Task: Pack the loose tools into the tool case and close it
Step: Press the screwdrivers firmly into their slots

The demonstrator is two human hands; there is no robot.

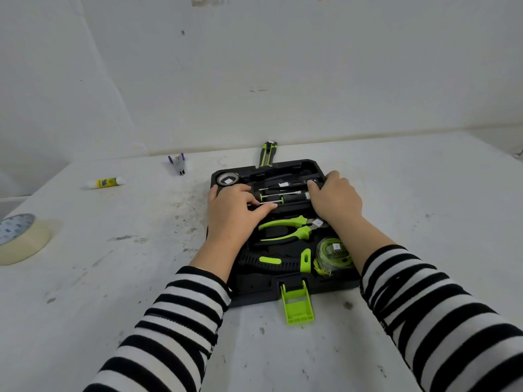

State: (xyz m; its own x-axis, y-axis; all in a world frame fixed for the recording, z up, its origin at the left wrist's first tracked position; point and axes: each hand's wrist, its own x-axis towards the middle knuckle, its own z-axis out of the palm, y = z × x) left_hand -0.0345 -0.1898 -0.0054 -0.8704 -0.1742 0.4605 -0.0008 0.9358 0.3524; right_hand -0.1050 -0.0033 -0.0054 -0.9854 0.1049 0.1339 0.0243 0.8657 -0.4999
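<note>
Head view: far left of the tool case, a wide roll of glossy beige tape lies flat on the scuffed white table. Nearer the case lie a yellow-labelled glue stick and a small purple-and-metal stapler. The moulded black plastic case lies open, its lime-green latch flipped out over the near edge. The left grip is open, fingers stretched across thin steel shafts of the screwdrivers in the case's far rows. A green-and-black utility knife lies just beyond the case's far rim. Inside the case sit lime-handled pliers, a ribbed black rubber handle and a round translucent tape measure. The right grip bends over the screwdrivers' handle ends at the case's right side; whether it clasps one I cannot tell.
</note>
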